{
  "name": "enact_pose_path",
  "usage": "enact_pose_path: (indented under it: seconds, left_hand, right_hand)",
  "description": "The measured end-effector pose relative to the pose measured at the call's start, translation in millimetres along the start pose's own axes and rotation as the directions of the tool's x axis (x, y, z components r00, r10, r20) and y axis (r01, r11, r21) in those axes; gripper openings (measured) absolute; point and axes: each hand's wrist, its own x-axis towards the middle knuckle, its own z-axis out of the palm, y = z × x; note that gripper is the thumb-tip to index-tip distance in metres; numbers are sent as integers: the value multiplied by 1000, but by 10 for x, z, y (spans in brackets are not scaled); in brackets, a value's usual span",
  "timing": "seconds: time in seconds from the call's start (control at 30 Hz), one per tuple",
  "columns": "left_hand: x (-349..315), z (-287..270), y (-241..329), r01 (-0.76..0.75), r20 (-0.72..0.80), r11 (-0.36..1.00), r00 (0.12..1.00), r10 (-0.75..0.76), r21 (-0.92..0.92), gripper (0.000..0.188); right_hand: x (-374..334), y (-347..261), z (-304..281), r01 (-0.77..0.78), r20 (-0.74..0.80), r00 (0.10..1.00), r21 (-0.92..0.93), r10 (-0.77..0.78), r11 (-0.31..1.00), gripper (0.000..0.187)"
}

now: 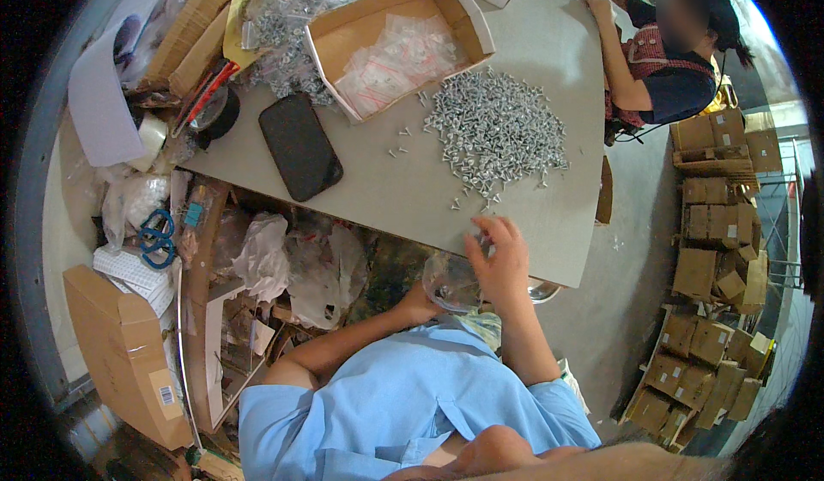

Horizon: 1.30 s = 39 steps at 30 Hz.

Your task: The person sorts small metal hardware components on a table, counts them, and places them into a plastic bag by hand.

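A heap of small silver screws (pixel 498 129) lies on the grey table (pixel 386 198), with a few strays around it. My right hand (pixel 502 258) is over the table's near edge, just below the heap, its thumb and fingers curved and apart. Below the edge, my left hand (pixel 418 302) is closed on the side of a clear plastic container (pixel 452 282); whether it is stiff or a soft bag is hard to make out. Part of a shiny metal bowl (pixel 543 291) shows beside my right wrist.
An open cardboard box (pixel 330 60) holds small clear bags (pixel 399 60). Left of it lie a black phone (pixel 300 146) and a pile of bagged hardware (pixel 292 18). Another person (pixel 661 60) works at the far right. Stacked cartons (pixel 708 223) stand along the right side; blue-handled scissors (pixel 156 239) lie left.
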Motion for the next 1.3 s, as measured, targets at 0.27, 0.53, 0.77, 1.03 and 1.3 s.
enact_pose_path:
  seconds: [0.27,0.53,0.77,1.03,1.3]
  left_hand:
    - [-14,-18,-42,132,70,990,988,-135,39,43]
    - [10,-43,139,180,37,983,983,-182,36,24]
    - [33,-82,245,229,102,972,967,-234,55,34]
    - [15,-41,165,-3,22,1000,1000,3,-29,29]
    - [-14,-21,52,-33,31,980,999,27,194,28]
  right_hand:
    - [170,7,291,68,-154,984,-138,-89,988,39]
    - [304,-39,432,112,-216,964,-195,-154,974,35]
    - [234,-32,373,195,-123,967,-193,-221,962,12]
    - [-40,36,-146,36,291,954,139,-75,990,13]
    - [411,276,-35,12,-264,962,-209,-69,978,19]
